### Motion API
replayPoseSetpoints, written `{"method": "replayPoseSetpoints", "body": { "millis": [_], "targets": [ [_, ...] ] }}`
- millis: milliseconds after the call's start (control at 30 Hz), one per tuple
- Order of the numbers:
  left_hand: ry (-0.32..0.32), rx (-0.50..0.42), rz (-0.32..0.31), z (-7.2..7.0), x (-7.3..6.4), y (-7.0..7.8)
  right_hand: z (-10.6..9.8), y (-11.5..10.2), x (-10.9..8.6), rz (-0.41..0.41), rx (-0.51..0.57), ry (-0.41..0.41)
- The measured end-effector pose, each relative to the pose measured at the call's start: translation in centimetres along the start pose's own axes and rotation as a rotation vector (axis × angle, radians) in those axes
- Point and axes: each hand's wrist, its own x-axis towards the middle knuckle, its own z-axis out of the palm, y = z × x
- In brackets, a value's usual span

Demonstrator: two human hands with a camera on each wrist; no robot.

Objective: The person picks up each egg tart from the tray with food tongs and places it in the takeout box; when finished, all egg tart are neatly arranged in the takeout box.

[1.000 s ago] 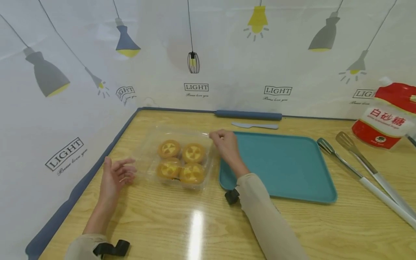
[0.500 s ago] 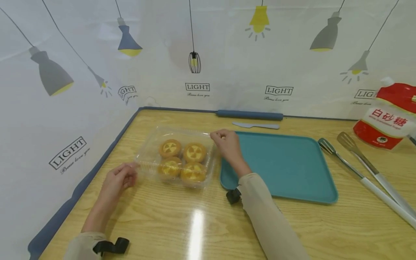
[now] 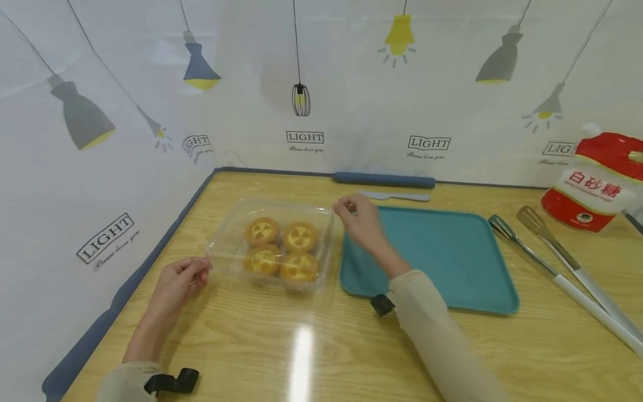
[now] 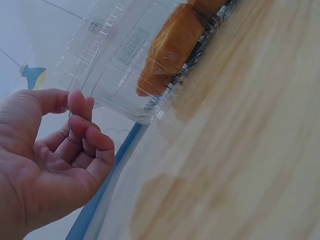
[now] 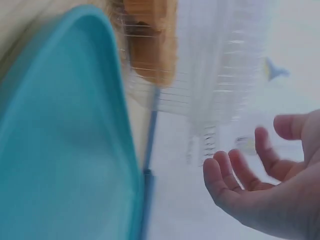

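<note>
A clear plastic clamshell box [image 3: 226,237] with several round golden egg tarts [image 3: 300,237] inside stands on the table at the left. Its raised lid [image 4: 92,55] covers the tarts, and whether it is fastened cannot be told. My left hand [image 3: 178,282] pinches the lid's left edge between thumb and index finger; the other fingers curl loosely. Just past the box's right back corner is my right hand [image 3: 364,220], above the corner of a teal tray [image 3: 432,257]. In the right wrist view its fingers [image 5: 214,175] are loosely bent, apart from the plastic, with nothing between them.
Behind the tray lie a grey knife [image 3: 397,196] and a blue roll [image 3: 384,180] along the back edge. To the right are metal tongs [image 3: 562,265] with white handles and a red-and-white sugar bag [image 3: 593,184]. A printed curtain [image 3: 351,84] borders the table.
My left hand has come to the lid's left edge and taken hold of it. My right hand has let go of the right corner and drawn slightly away to the right.
</note>
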Motion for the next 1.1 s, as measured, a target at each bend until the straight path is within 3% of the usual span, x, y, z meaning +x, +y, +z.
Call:
{"method": "replayPoseSetpoints", "body": {
  "millis": [67, 167, 267, 367, 500, 800, 1100],
  "targets": [
    [-0.011, -0.004, 0.003, 0.1, 0.0, 0.0, -1.2, -0.4, -1.2, 0.005, -0.023, -0.045],
    [-0.045, 0.001, 0.012, 0.2, 0.0, 0.0, -2.7, -0.6, -3.4, 0.035, -0.012, -0.219],
    [-0.091, -0.011, 0.016, 0.3, 0.0, 0.1, -3.2, -0.7, -5.4, 0.092, 0.042, -0.427],
    [-0.124, -0.044, 0.021, 0.3, -0.1, 0.1, -2.8, -0.6, -6.8, 0.166, 0.154, -0.544],
    [-0.140, -0.040, 0.040, 0.4, -0.1, 0.1, -1.3, -0.3, -7.6, 0.209, 0.286, -0.538],
    [-0.141, 0.018, 0.055, 0.6, -0.1, 0.4, 0.6, 0.5, -8.4, 0.261, 0.421, -0.474],
    [-0.145, 0.002, 0.059, 0.5, -0.4, 0.3, 1.1, 0.7, -8.6, 0.295, 0.489, -0.461]
  ]
}}
